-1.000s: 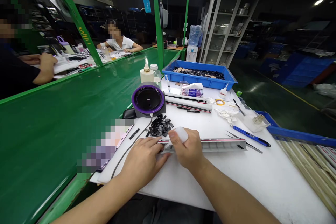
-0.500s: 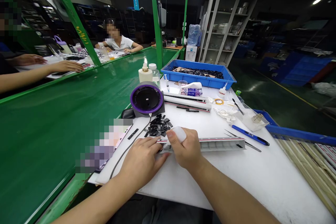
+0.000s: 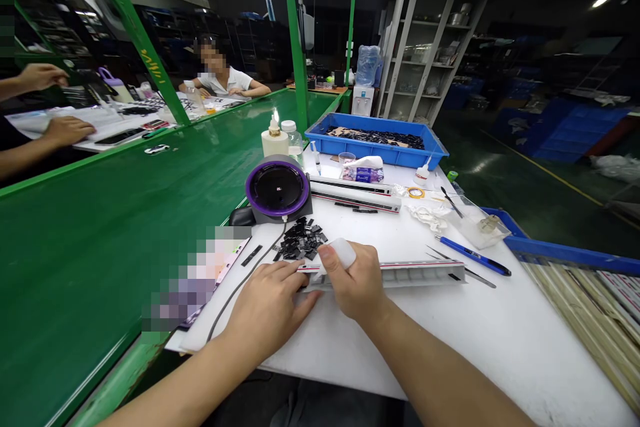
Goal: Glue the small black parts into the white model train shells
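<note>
My left hand (image 3: 273, 303) grips the left end of a long white shell (image 3: 420, 273) with a red stripe, which looks like a model train car body. Its hollow, ribbed side faces me, and a small black piece sits near its right end. In my right hand (image 3: 357, 283) is a small white squeeze bottle (image 3: 340, 253), tilted with its narrow tip down towards the shell beside my left fingers. Whether the tip touches is unclear. Just behind my hands lies a pile of small black pieces (image 3: 303, 239).
Behind the pile stands a purple-rimmed round device (image 3: 278, 188) with a cable. Two similar shells (image 3: 355, 199) lie beside it, before a blue bin (image 3: 375, 140). Tweezers (image 3: 475, 275) and a blue pen-shaped tool (image 3: 475, 255) lie right. A green conveyor belt (image 3: 150, 213) runs along the left.
My hands, the bottle and the shell keep nearly the same pose. At far left a co-worker's hand has drawn back and risen, and a small black-and-white object now shows on the green belt.
</note>
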Demonstrator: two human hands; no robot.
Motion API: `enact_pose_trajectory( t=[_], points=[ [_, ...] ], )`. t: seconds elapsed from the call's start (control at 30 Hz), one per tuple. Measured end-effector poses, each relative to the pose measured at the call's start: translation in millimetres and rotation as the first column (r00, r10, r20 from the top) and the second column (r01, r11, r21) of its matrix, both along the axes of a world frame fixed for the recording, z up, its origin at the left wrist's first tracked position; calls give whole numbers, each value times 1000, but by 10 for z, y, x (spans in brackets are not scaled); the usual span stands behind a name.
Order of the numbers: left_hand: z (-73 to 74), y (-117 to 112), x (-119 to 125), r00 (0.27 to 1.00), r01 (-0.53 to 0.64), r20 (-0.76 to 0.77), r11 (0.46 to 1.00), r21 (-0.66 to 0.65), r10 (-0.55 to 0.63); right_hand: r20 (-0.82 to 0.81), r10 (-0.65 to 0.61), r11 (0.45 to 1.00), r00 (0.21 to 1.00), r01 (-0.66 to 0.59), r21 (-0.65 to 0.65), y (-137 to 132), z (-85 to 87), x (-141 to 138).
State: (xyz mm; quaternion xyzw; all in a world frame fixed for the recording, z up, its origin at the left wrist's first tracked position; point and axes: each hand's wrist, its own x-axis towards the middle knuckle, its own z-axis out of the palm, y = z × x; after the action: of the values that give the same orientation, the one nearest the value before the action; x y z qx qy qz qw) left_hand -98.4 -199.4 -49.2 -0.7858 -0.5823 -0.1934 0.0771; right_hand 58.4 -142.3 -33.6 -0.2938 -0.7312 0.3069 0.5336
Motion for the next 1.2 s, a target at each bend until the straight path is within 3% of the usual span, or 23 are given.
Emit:
enact_pose_trajectory(
  t=[1.2],
  points=[
    [-42,18,-21,1000,15,-10,1000,10,-15,34,-14,1000,999,14,-22,-15,34,30]
  ],
)
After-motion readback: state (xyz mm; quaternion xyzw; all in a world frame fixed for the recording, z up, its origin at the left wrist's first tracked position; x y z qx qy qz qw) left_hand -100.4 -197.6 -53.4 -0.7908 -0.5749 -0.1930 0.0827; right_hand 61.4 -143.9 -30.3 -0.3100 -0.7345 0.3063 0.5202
